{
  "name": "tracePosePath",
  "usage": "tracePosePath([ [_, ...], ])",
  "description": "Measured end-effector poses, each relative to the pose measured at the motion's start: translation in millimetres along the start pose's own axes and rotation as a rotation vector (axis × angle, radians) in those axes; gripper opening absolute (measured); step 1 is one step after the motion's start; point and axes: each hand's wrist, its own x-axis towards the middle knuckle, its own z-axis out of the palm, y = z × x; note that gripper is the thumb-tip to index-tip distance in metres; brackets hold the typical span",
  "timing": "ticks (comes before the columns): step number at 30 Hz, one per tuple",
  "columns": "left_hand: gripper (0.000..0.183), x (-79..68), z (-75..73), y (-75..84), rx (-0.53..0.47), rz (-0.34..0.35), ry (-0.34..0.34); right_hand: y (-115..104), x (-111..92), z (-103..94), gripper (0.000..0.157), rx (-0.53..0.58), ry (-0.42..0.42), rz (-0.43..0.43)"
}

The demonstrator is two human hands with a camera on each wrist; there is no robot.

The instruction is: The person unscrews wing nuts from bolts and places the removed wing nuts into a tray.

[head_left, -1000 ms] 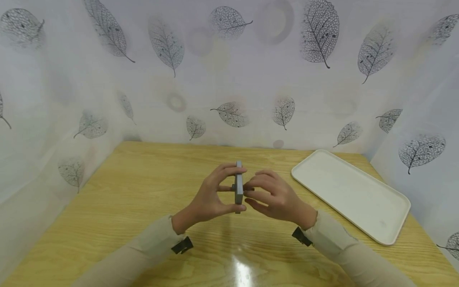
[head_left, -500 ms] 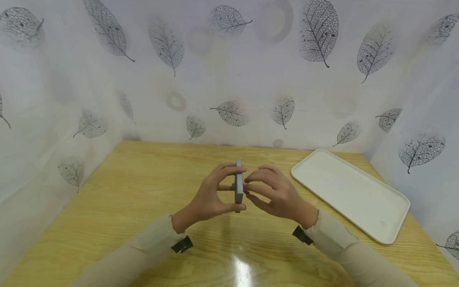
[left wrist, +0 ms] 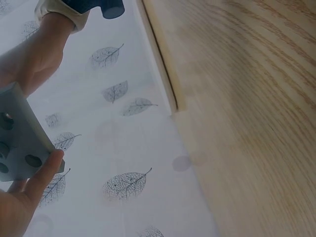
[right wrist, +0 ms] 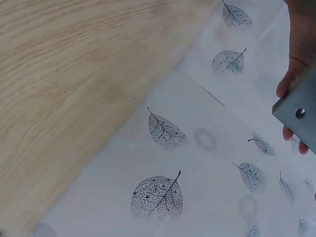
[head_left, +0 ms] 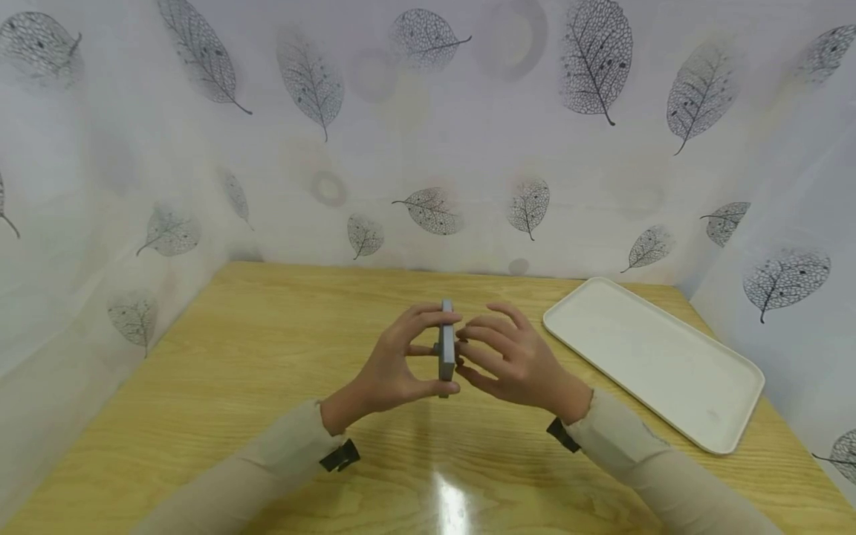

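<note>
In the head view my left hand grips a grey plate held upright and edge-on above the table, fingers over its top edge and thumb under its lower edge. One left finger reaches a small dark knob on the plate's left face. Against the right face, the bent fingertips of my right hand pinch a small dark piece, mostly hidden by them. Several round holes pierce the plate in the left wrist view. A corner hole of the plate appears in the right wrist view.
A white rectangular tray lies at an angle on the right side of the wooden table. Leaf-printed cloth closes off the back and both sides. Dark straps sit on both wrists.
My right fingers have shifted and spread against the plate's right face, the index finger now lifted higher. The left hand and the plate have barely moved.
</note>
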Motion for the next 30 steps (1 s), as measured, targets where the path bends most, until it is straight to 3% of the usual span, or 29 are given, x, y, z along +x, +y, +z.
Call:
tracePosePath([
  [7,0.073,-0.1,-0.2,-0.1,-0.002,0.0,-0.003,1.6,1.5,3.2,0.014,-0.069,0.11,-0.113],
  [17,0.073,-0.2,-1.0,0.8,0.002,-0.027,0.003,0.9,-1.2,2.5,0.011,-0.043,0.119,-0.183],
  [23,0.074,-0.3,-0.7,1.0,0.004,-0.033,0.006,1.9,0.0,-0.4,0.016,0.053,0.092,-0.073],
  [30,0.074,-1.0,0.0,-0.1,0.001,-0.019,0.007,2.0,3.4,-5.3,0.031,0.158,-0.041,0.127],
])
